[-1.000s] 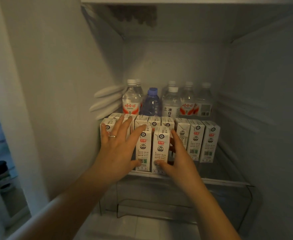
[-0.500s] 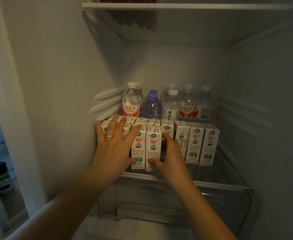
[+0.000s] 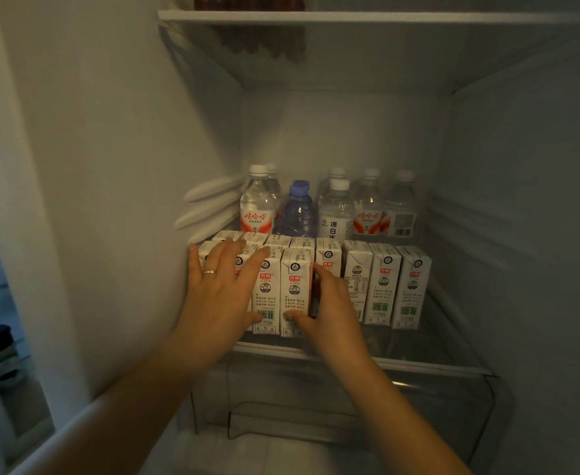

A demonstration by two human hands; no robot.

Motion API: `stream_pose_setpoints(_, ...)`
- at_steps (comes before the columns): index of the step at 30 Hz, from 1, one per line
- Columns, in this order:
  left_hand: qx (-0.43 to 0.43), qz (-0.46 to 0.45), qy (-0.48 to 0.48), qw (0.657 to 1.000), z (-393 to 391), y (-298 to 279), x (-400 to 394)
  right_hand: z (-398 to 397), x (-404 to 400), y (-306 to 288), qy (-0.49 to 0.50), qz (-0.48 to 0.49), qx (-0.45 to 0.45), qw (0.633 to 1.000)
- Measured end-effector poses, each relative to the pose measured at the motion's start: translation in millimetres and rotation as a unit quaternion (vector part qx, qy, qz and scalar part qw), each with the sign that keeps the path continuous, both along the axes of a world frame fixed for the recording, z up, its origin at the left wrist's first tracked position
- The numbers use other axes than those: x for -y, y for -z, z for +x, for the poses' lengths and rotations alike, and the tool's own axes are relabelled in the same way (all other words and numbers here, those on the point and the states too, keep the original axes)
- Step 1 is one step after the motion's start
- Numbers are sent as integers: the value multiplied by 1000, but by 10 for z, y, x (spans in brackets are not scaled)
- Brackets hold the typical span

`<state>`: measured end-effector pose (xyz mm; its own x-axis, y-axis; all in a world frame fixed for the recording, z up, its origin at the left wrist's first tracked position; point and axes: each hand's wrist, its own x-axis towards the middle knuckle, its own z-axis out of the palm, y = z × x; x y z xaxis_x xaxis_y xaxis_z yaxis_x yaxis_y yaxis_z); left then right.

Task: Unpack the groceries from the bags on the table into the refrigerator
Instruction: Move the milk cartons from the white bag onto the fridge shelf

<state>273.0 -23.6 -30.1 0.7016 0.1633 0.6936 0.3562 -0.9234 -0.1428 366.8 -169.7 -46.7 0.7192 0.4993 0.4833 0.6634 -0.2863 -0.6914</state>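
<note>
Head | left hand (image 3: 218,296) spread flat on milk cartons (image 3: 266,293); right hand (image 3: 329,303) pinches front carton (image 3: 295,293)

- At my twelve o'clock, milk cartons (image 3: 295,289): matt printed paperboard.
- Water bottles (image 3: 258,204) beyond: clear glossy plastic.
- Shelf (image 3: 418,347) looks like smooth glass, I think.
- Fridge wall (image 3: 127,166): smooth white plastic.

front milk cartons (image 3: 281,296) pushed further left, right hand (image 3: 329,310) now against the carton's right side
</note>
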Motion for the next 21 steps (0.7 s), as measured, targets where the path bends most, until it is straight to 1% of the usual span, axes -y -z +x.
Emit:
stream_pose_setpoints(3, 0, -12, 5, 1000, -26, -8, 8, -39, 3, -9, 7, 2, 9, 1000)
stream_pose_setpoints(6, 26, -39, 40, 998, -137, 52, 72, -115, 60, -13, 13, -6, 23, 1000)
stream_pose_setpoints(9, 43, -57, 69, 995, -330, 233, 162, -254, 208, -16, 37, -52, 79, 995)
stream_pose_setpoints(12, 23, -55, 92, 994, -518, 421, 218, -404, 368, -41, 68, -113, 158, 978)
stream_pose_setpoints(15, 20, -64, 128, 990, -686, 544, 244, -613, 527, -12, 96, -143, 194, 966)
stream_pose_setpoints(18, 21, -91, 181, 979, -884, 634, 302, -899, 718, 45, 124, -152, 203, 959)
stream_pose_setpoints(21, -2, -109, 218, 970, -1148, 730, 401, -1278, 908, 89, 157, -186, 176, 954)
